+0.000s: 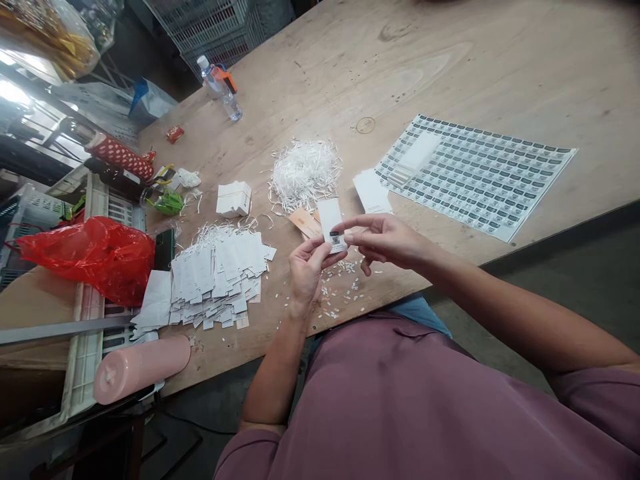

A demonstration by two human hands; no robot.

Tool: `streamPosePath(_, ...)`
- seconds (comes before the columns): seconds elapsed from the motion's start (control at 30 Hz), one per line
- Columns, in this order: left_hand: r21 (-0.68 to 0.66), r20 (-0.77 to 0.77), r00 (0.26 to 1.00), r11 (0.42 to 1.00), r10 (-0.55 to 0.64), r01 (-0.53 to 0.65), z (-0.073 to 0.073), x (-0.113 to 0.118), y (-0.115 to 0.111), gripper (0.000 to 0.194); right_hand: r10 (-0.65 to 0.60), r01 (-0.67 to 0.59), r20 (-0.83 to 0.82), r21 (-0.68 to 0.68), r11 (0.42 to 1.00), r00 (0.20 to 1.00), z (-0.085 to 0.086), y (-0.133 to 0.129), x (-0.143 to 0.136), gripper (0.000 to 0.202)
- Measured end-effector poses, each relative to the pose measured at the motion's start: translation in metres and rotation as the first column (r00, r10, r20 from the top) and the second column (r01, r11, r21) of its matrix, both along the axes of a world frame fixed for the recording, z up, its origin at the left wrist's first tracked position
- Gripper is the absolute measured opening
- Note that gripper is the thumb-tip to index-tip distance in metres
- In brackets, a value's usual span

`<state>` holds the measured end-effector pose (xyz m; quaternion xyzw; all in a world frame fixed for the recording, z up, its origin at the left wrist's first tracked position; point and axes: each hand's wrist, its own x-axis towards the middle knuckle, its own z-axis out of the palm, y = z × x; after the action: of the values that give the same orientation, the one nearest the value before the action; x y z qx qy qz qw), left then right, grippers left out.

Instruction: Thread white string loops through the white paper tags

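Note:
My left hand (306,270) pinches a small white card (330,217) by its lower end. A dark printed label sits near that end of the card. My right hand (383,241) touches the label with its fingertips, thumb and forefinger close together. Behind the card lie orange-brown cards (304,223) and a loop of white strings (306,172). A stack of blank white cards (373,192) is just beyond my right hand. Farther right, a large sheet of printed labels (480,177) carries a pale strip (419,152).
A spread pile of white tags (217,277) lies at the left, with a banded card stack (234,199) behind it. A pink bottle (143,369), a red plastic bag (95,257) and a phone (165,250) line the left side. A water bottle (220,89) stands farther back.

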<state>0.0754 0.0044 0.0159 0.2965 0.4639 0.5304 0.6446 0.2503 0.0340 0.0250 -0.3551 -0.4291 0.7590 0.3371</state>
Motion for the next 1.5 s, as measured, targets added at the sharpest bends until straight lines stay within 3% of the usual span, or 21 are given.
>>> streamPosePath(0.33, 0.008, -0.018, 0.999, 1.000, 0.029, -0.029, -0.003, 0.002, 0.002, 0.034, -0.029, 0.029, 0.032, 0.008, 1.000, 0.999, 0.003, -0.002, -0.003, 0.039)
streamPosePath(0.47, 0.006, -0.058, 0.998, 1.000, 0.030, -0.030, -0.006, 0.004, 0.002, 0.038, -0.097, 0.076, 0.151, 0.136, 0.988, 0.984, 0.007, -0.001, -0.004, 0.035)
streamPosePath(0.5, -0.002, -0.065, 0.998, 1.000, 0.024, -0.024, -0.006, 0.005, 0.001, 0.039, -0.172, 0.129, 0.189, 0.221, 0.967, 0.967, 0.008, 0.001, -0.002, 0.035)
streamPosePath(0.57, -0.026, -0.078, 0.997, 1.000, 0.010, -0.012, -0.004, 0.006, -0.001, 0.038, -0.392, 0.277, 0.222, 0.414, 0.867, 0.893, 0.009, 0.007, 0.003, 0.039)
streamPosePath(0.63, -0.047, -0.089, 0.996, 0.999, 0.000, -0.005, -0.003, 0.006, -0.003, 0.038, -0.521, 0.362, 0.205, 0.514, 0.778, 0.829, 0.007, 0.014, 0.008, 0.050)
streamPosePath(0.67, -0.052, -0.091, 0.996, 0.999, -0.006, 0.001, -0.002, 0.006, -0.004, 0.038, -0.499, 0.346, 0.206, 0.503, 0.792, 0.842, 0.005, 0.016, 0.008, 0.052)
streamPosePath(0.73, -0.045, -0.091, 0.996, 0.999, -0.016, 0.011, -0.003, 0.005, -0.006, 0.041, -0.315, 0.207, 0.225, 0.400, 0.893, 0.922, -0.002, 0.017, 0.005, 0.046)
streamPosePath(0.8, -0.029, -0.092, 0.995, 0.999, -0.037, 0.035, -0.006, 0.005, -0.009, 0.043, -0.161, 0.088, 0.219, 0.309, 0.947, 0.962, -0.011, 0.010, -0.004, 0.042)
streamPosePath(0.93, -0.047, -0.119, 0.988, 0.994, -0.103, 0.098, -0.016, 0.008, -0.020, 0.041, -0.258, 0.173, 0.209, 0.351, 0.920, 0.943, -0.027, -0.019, -0.025, 0.046)
streamPosePath(1.03, -0.102, -0.164, 0.978, 0.988, -0.127, 0.111, -0.021, 0.001, -0.031, 0.041, -0.264, 0.134, 0.270, 0.418, 0.899, 0.926, -0.029, -0.029, -0.022, 0.052)
streamPosePath(1.1, -0.114, -0.244, 0.967, 0.992, -0.072, 0.045, -0.022, -0.017, -0.038, 0.041, -0.309, 0.097, 0.349, 0.509, 0.855, 0.885, -0.026, -0.016, -0.004, 0.053)
streamPosePath(1.17, -0.079, -0.382, 0.919, 0.988, 0.094, -0.134, -0.024, -0.042, -0.042, 0.042, -0.455, 0.071, 0.435, 0.657, 0.750, 0.777, -0.020, 0.015, 0.024, 0.042)
streamPosePath(1.23, 0.044, -0.540, 0.801, 0.960, 0.257, -0.278, -0.026, -0.068, -0.042, 0.043, -0.590, -0.079, 0.524, 0.785, 0.614, 0.615, -0.014, 0.060, 0.052, 0.036)
streamPosePath(1.27, 0.058, -0.597, 0.763, 0.962, 0.249, -0.268, -0.028, -0.078, -0.041, 0.044, -0.597, -0.204, 0.582, 0.789, 0.580, 0.553, -0.012, 0.083, 0.063, 0.037)
streamPosePath(1.33, 0.032, -0.667, 0.718, 0.970, 0.199, -0.240, -0.034, -0.090, -0.041, 0.047, -0.511, -0.471, 0.738, 0.675, 0.568, 0.442, -0.010, 0.126, 0.076, 0.061)
streamPosePath(1.4, -0.023, -0.720, 0.682, 0.977, 0.131, -0.211, -0.041, -0.093, -0.042, 0.051, -0.381, -0.629, 0.861, 0.507, 0.589, 0.337, -0.013, 0.155, 0.078, 0.073)
streamPosePath(1.47, -0.005, -0.818, 0.566, 0.984, 0.099, -0.179, -0.045, -0.092, -0.044, 0.048, -0.308, -0.703, 0.899, 0.436, 0.562, 0.312, -0.019, 0.169, 0.076, 0.067)
streamPosePath(1.5, 0.038, -0.879, 0.465, 0.987, 0.108, -0.157, -0.045, -0.092, -0.046, 0.044, -0.308, -0.715, 0.891, 0.451, 0.533, 0.333, -0.023, 0.171, 0.076, 0.063)
